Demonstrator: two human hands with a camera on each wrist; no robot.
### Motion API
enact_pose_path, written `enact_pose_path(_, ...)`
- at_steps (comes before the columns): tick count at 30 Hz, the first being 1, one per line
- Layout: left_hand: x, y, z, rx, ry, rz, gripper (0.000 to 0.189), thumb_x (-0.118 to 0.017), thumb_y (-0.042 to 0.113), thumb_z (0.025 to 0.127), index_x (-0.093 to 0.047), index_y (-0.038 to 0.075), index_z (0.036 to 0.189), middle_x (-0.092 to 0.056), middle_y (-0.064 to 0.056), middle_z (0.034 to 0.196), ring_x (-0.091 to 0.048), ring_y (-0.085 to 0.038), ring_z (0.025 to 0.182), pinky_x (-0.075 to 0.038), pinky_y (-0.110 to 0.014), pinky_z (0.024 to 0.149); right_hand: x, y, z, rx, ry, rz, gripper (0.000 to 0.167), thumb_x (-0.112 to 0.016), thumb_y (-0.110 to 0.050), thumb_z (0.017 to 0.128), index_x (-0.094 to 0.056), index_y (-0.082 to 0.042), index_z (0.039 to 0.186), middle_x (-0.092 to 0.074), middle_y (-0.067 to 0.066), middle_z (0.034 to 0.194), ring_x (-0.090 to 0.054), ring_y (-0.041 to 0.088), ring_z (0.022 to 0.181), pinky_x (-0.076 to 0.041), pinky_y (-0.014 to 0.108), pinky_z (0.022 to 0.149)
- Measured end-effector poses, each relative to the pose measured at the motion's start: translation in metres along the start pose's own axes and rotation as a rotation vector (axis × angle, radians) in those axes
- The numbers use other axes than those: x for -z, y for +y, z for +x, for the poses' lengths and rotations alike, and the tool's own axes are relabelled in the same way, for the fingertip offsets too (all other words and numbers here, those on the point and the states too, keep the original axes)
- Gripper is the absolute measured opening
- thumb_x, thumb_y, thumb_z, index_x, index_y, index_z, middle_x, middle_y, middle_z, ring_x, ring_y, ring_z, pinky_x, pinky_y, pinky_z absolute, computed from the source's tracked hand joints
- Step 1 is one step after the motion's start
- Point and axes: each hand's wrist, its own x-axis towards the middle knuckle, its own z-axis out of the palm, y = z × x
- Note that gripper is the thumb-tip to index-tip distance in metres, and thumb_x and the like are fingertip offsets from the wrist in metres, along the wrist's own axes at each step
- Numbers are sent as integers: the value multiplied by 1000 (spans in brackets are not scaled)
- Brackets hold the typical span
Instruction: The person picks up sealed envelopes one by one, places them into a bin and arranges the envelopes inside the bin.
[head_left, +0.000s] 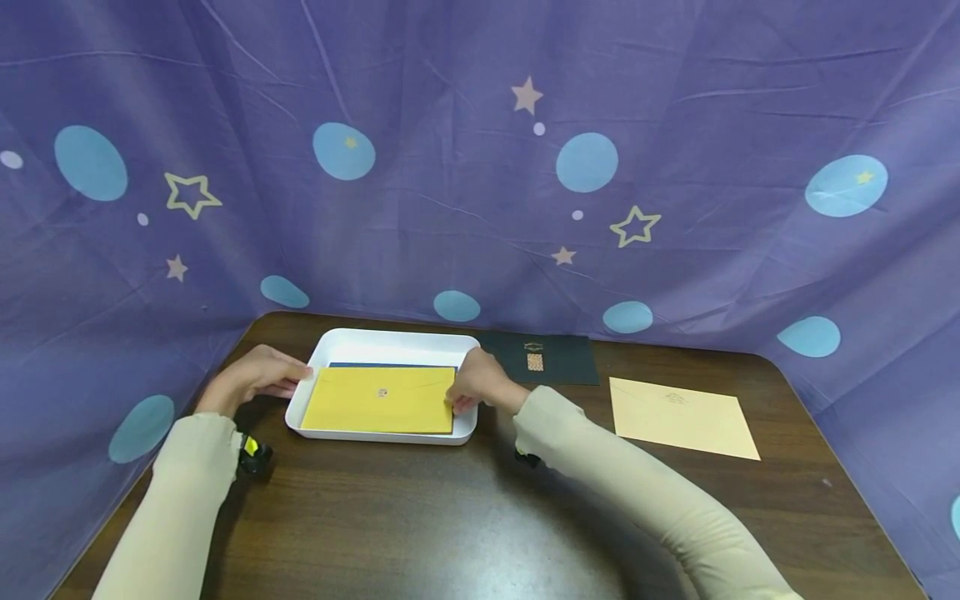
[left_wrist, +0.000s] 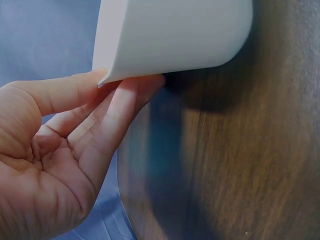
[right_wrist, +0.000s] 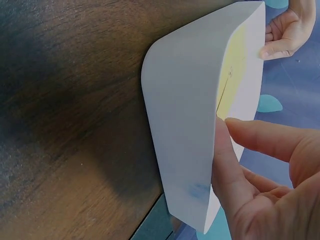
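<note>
A white tray (head_left: 382,339) stands on the table with a yellow envelope (head_left: 375,404) lying flat in it. A strip of something dark blue (head_left: 397,364) shows under the envelope's far edge. My left hand (head_left: 262,375) pinches the tray's left rim, thumb on top and fingers beneath, as the left wrist view shows. Over the tray's right end, my right hand (head_left: 478,382) pinches the right edge of the yellow envelope between thumb and index finger. In the right wrist view the fingertips (right_wrist: 232,122) meet at that edge, just inside the tray wall.
Right of the tray lies a dark green envelope (head_left: 570,362) with a gold print and a patterned patch. A cream envelope (head_left: 682,417) rests farther right on the brown wooden table (head_left: 375,517). Behind hangs a purple curtain (head_left: 465,233) with stars and blue spots.
</note>
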Motion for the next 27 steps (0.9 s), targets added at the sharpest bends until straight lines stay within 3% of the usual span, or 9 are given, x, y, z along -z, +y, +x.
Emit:
enact_pose_path(9,-1,2,-1,26,16,13,51,-66,16,97,-55,-21,131,-72,2,86,-69,-6,75,-64,-27,73,2,2,-4,20,-12,120,8,-74,4,84,-74,10,80,-75,24,78,-77,33,73,-66,40,72)
enact_pose_path(14,-1,4,-3,39,22,21,51,-67,16,97,-55,-20,131,-72,1,86,-68,-6,75,-64,-27,73,9,4,-4,49,-27,167,8,-71,4,85,-75,11,83,-75,25,80,-77,33,73,-66,40,71)
enact_pose_path(17,0,4,-4,39,21,18,51,-67,16,97,-55,-21,131,-72,1,85,-68,-5,74,-64,-26,73,17,6,-2,80,-43,212,9,-70,5,85,-75,13,85,-74,26,81,-76,31,68,-66,40,70)
enact_pose_path(21,0,3,-3,41,22,16,53,-67,17,97,-54,-21,131,-70,3,82,-67,-6,75,-64,-26,74,30,11,-1,87,-78,266,13,-71,4,86,-74,15,92,-74,25,83,-74,25,64,-64,48,81)
enact_pose_path(24,-1,2,-2,41,22,18,54,-67,18,97,-53,-20,132,-70,4,81,-67,-6,75,-64,-26,74,43,15,0,69,-81,255,18,-72,-1,88,-74,14,98,-75,22,83,-73,22,66,-61,53,90)
enact_pose_path(27,-1,2,-1,39,22,19,54,-67,18,97,-53,-20,132,-70,4,80,-68,-6,75,-64,-26,74,58,22,1,68,-53,209,20,-73,-5,89,-75,11,100,-76,20,85,-74,24,70,-63,50,87)
